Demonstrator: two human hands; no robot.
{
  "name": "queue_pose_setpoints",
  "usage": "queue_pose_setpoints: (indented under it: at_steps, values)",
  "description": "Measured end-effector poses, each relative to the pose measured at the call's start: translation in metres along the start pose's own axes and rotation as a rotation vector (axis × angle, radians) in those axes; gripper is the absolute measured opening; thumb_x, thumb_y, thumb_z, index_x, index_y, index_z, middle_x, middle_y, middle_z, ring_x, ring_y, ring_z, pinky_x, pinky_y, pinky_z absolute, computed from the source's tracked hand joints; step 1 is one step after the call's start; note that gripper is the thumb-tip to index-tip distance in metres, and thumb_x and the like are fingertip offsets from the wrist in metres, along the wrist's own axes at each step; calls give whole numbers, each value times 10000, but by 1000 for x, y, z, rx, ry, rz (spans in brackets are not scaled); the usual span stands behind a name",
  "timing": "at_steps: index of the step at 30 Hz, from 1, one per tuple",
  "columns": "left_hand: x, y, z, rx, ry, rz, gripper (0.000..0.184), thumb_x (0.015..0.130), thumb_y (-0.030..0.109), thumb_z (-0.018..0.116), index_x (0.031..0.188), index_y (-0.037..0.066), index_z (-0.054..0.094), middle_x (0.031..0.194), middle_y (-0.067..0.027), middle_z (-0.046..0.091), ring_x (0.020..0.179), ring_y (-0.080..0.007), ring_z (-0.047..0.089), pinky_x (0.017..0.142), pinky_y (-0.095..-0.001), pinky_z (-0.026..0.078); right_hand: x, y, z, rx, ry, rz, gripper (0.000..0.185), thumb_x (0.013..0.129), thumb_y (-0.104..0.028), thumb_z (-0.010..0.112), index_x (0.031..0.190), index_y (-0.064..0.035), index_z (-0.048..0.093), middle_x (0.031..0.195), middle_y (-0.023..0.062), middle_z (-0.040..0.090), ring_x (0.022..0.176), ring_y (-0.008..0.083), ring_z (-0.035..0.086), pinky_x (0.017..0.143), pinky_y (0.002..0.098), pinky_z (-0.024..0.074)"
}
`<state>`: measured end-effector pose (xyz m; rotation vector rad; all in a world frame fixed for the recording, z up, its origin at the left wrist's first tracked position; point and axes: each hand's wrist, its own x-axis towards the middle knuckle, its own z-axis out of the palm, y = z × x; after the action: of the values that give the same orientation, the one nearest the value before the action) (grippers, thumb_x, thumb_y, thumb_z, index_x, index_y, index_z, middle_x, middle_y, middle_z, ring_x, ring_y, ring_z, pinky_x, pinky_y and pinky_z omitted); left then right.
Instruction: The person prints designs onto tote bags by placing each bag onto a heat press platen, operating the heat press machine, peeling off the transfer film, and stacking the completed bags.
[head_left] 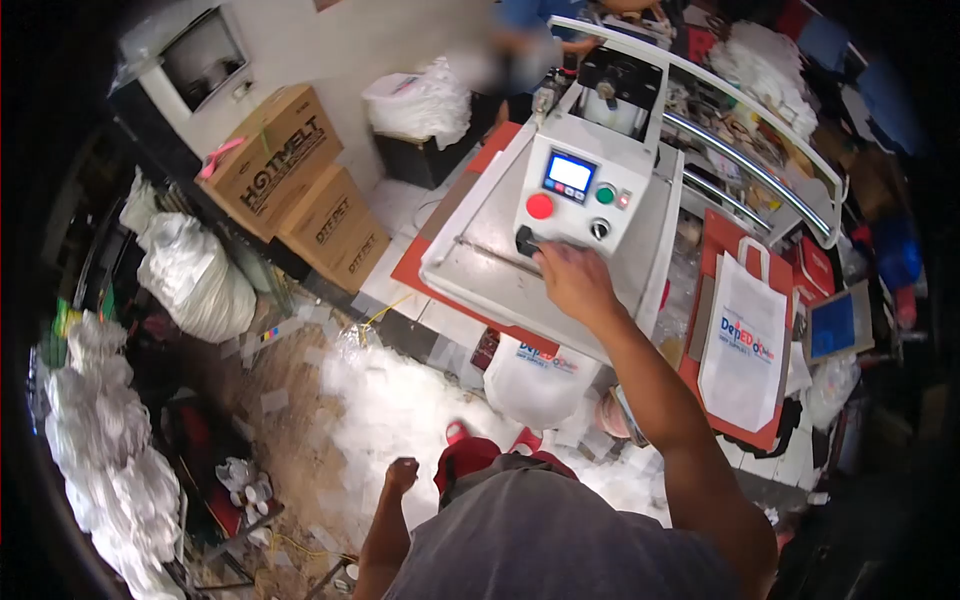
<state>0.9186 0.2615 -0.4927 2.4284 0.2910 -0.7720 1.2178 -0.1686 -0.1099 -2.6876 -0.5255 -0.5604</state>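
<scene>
My right hand (575, 280) is closed at the black handle (526, 240) on the front of the white heat press (575, 190), below its red button and lit screen. The press head lies over a red-orange pad. A white printed bag (535, 380) hangs out from under the press at the front edge. Another white bag with the same print (745, 340) lies flat on the red-orange pad (690, 365) to the right. My left hand (402, 474) hangs low by my side, fingers curled, touching nothing that shows.
Cardboard boxes (345, 235) stand at the left by the wall. White bundles (110, 450) and a filled sack (195, 280) are at the far left. A curved metal rail (745, 165) runs behind the press. At the top, a blurred person (525, 40) is partly visible.
</scene>
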Motion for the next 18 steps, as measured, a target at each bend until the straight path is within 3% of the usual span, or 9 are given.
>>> queue_pose_setpoints:
  at_steps: [1,3,7,9,10,11,13,14,18]
  values:
    - [-17,-26,24,-172,-6,-131,149,851,197,590,928,81,641,805,-50,663,682,-140,649,520,-316,512,9,-7,7,2,23,-20,192,914,-232,524,944,-53,588,824,158,659,726,352,631,654,464,479]
    - [-57,-56,52,-438,2,-334,129,852,183,577,930,98,635,780,-32,628,661,-150,639,498,-312,500,24,-17,18,12,46,-56,198,911,-227,518,929,-41,583,793,173,654,691,363,633,628,482,488]
    - [-145,-70,81,-569,99,-334,111,822,186,585,839,94,645,675,-86,624,524,-208,604,466,-364,486,46,-36,35,-7,27,-42,191,893,-219,539,927,-36,585,740,189,648,696,356,646,641,488,501]
    - [-173,-77,94,-940,95,-670,111,856,174,585,900,83,630,682,-55,604,480,-184,568,399,-341,449,50,-44,36,-27,18,-44,211,886,-227,541,952,-34,592,780,193,656,720,358,650,650,493,500]
    - [-188,-84,103,-1001,126,-669,116,861,179,584,912,81,620,690,-54,596,470,-182,551,398,-337,442,49,-46,34,19,-30,-14,270,867,-215,573,1048,-15,589,959,226,640,886,361,632,764,468,501]
    - [-200,-90,112,-1057,154,-667,123,867,184,583,924,79,610,698,-54,588,461,-179,534,398,-334,435,37,-48,32,19,-27,-7,270,867,-215,573,1048,-15,589,959,226,640,886,361,632,764,468,501]
    - [-219,-94,115,-1033,127,-655,161,897,235,544,899,82,594,712,-44,568,478,-170,523,401,-325,423,1,-58,15,135,352,-176,345,846,-186,606,1138,-5,567,1146,231,568,1059,365,557,902,435,460]
    - [-229,-102,122,-1025,114,-622,162,897,238,534,889,87,591,709,-42,565,493,-175,532,403,-323,419,-23,-63,5,255,335,-100,386,826,-130,628,1187,-17,549,1226,206,519,1130,360,502,975,413,415]
    - [-245,-119,140,-1001,-30,-715,127,887,202,514,839,100,572,694,-40,542,504,-185,539,401,-327,404,-143,-43,-24,212,365,137,225,832,-52,606,1057,-52,611,1055,155,610,965,320,600,834,355,481]
